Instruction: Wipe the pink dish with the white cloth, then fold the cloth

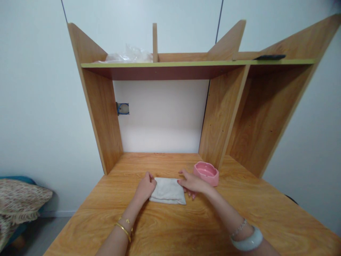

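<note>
A folded light grey cloth (168,191) lies flat on the wooden desk, its lower layer showing along the near edge. At its upper left corner is my left hand (146,185), fingers curled together and closed on the cloth's edge. My right hand (194,182) rests at the cloth's right edge with the fingers spread apart. Its thumb touches the top of the cloth, and some fingertips reach down beside the right side. Just behind my right hand stands a pink ashtray (206,172) with a notched rim, partly covered by the hand.
A wooden shelf unit (170,65) rises from the back of the desk (165,231). On its upper board lie a clear plastic bag (130,55) and a flat black object (270,57). A wall socket opening (123,108) shows behind. A patterned fringed cloth (21,199) is at far left.
</note>
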`<state>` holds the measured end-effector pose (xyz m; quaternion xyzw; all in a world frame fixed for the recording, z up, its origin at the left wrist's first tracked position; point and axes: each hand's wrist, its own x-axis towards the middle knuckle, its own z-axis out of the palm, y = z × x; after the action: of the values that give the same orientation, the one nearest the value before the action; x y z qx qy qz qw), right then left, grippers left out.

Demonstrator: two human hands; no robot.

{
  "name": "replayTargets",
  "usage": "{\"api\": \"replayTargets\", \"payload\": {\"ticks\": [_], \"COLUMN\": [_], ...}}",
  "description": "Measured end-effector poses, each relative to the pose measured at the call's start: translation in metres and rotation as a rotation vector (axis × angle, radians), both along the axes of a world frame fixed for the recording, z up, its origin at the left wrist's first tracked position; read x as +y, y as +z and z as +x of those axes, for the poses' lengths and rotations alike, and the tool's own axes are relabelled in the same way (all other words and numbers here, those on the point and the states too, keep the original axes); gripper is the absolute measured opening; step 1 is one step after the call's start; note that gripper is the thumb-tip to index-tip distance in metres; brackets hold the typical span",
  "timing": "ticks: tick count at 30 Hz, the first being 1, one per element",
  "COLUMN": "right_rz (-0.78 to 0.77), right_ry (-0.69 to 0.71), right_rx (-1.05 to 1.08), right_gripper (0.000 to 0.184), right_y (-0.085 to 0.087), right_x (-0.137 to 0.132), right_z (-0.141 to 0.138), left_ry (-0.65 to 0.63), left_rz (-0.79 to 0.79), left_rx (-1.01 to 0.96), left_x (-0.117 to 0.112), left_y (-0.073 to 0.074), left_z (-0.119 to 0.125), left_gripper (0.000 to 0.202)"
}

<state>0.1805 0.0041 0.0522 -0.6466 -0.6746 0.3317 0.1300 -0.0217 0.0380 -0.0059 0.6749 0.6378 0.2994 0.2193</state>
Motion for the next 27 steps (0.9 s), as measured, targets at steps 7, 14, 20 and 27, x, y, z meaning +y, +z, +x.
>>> {"api": "replayTargets", "payload": {"ticks": [7,14,20,27], "right_rz": [-0.107,0.09,0.194,0.125], "right_ry": [-0.02,-0.079,-0.084,-0.2], "right_rx": [0.338,-0.026,-0.309,-0.485], "right_gripper": [0.05,0.035,0.028,0.023], "right_y": [-0.017,-0.005,-0.001,0.004], "right_x": [-0.01,-0.026,-0.037,-0.036], "right_z": [0.011,0.064,0.119,0.147], "left_ry": [-0.035,-0.04,-0.043,-0.045], "left_rz": [-0.003,-0.003,-0.027,-0.047], "left_rx": [0.008,0.021,0.086,0.156], "left_x": [0.003,0.004,0.001,0.001], "left_y": [-0.002,0.0,-0.001,0.0], "left_z": [-0.003,-0.004,-0.002,-0.001], "left_gripper": [0.01,0.014,0.015,0.016]}}
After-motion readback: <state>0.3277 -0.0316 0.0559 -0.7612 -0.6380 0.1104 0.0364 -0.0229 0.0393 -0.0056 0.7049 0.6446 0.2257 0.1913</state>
